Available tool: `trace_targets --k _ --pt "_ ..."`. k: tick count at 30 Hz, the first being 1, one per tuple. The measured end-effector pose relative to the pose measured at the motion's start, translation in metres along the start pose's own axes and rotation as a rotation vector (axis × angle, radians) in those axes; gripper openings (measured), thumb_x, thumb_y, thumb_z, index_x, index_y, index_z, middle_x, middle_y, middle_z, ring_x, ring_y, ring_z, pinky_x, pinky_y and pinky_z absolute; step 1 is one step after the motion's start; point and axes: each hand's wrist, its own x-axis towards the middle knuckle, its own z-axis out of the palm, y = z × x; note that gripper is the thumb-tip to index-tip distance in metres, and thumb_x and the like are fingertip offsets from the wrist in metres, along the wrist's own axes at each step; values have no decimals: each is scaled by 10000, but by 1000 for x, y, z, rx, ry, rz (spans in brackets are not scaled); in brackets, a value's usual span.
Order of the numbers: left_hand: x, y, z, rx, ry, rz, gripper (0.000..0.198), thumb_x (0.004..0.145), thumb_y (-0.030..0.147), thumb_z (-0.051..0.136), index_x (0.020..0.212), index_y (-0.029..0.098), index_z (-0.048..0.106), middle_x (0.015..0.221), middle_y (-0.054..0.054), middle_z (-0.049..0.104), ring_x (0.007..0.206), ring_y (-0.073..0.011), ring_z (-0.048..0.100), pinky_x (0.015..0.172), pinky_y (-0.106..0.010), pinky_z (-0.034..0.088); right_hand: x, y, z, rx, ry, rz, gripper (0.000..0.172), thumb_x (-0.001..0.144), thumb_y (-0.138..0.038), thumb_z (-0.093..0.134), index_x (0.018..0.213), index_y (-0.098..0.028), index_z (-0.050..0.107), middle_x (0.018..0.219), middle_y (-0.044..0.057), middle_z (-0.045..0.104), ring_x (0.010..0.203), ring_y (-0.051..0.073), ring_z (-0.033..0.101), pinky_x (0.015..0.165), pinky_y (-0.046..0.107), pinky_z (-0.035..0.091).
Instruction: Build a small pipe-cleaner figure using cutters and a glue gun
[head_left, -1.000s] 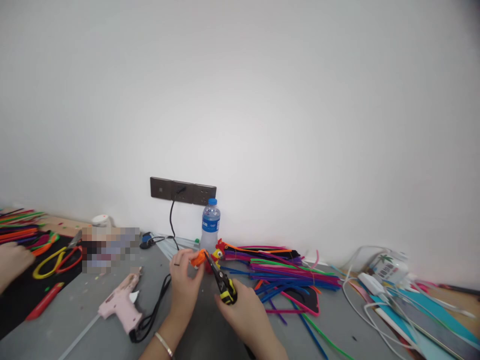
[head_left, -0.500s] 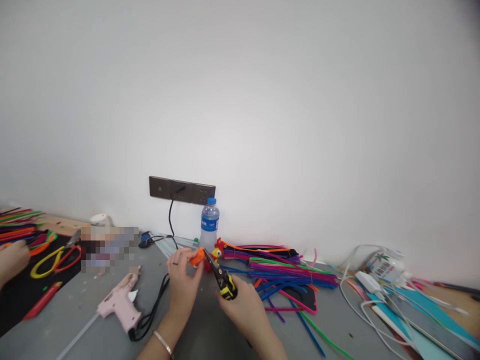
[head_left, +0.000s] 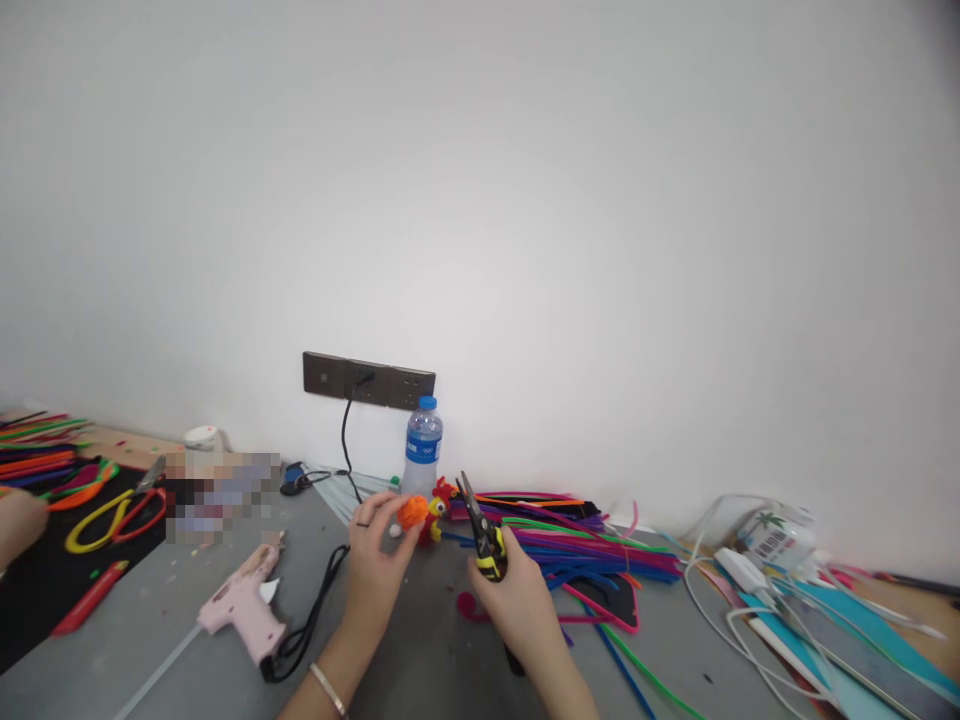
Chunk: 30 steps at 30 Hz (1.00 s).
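My left hand [head_left: 373, 572] pinches a small orange pipe-cleaner ball [head_left: 411, 512], held just in front of a yellow and red pipe-cleaner chicken figure [head_left: 435, 508] on the grey table. My right hand [head_left: 516, 600] grips yellow and black pliers [head_left: 481, 530], their jaws pointing up and apart from the orange ball. A curled pink pipe cleaner [head_left: 471, 606] lies on the table between my hands.
A pink glue gun [head_left: 244, 603] with a black cord lies at the left. A water bottle [head_left: 423, 447] stands by the wall socket [head_left: 367, 380]. A pile of coloured pipe cleaners [head_left: 577, 545] spreads to the right, white cables beyond. Another person's hand [head_left: 19, 520] shows at the far left.
My right hand has pulled the pliers away from the orange piece to the right and tipped them upright. My left hand has shifted slightly right with the orange ball.
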Motion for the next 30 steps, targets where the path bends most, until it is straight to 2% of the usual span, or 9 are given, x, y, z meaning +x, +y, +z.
trace_targets --k 5,7,12,16,21,30 --pt "-3 -2 3 -97 -50 -132 448 800 301 659 1233 241 557 970 -55 681 960 -248 635 912 -445 472 2 3 -5 41 12 -106 156 751 -291 538 885 -213 519 769 34 666 689 204 618 615 244 445" --pt "-4 -2 3 -133 -57 -178 509 784 290 677 1264 232 517 942 -41 687 945 -240 647 926 -444 465 2 5 -7 15 1 -145 199 742 -284 546 925 -202 547 809 47 679 712 211 626 636 250 454" --pt "-3 -2 2 -154 -89 -186 362 758 247 680 1110 228 599 985 -62 692 987 -259 631 920 -441 456 3 9 -8 -119 14 -201 328 713 -260 583 1032 -184 565 994 108 685 910 271 637 770 296 457" --pt "-1 1 1 -146 -115 -126 163 740 224 677 900 227 647 944 -57 679 952 -259 623 851 -400 482 2 8 -8 -182 -21 -205 277 706 -232 586 980 -197 579 934 86 694 882 262 652 724 271 437" --pt "0 2 1 -142 -96 -86 131 751 201 644 880 226 641 898 -43 666 910 -241 628 805 -363 500 0 4 -7 -226 -90 -150 261 672 -201 600 930 -226 570 860 45 699 794 239 655 632 237 382" --pt "-2 -6 1 67 -82 42 160 751 208 672 903 243 636 918 -42 706 920 -263 639 880 -447 442 -2 3 -3 -228 -87 -128 193 654 -182 609 817 -224 513 807 28 671 736 211 615 586 221 325"
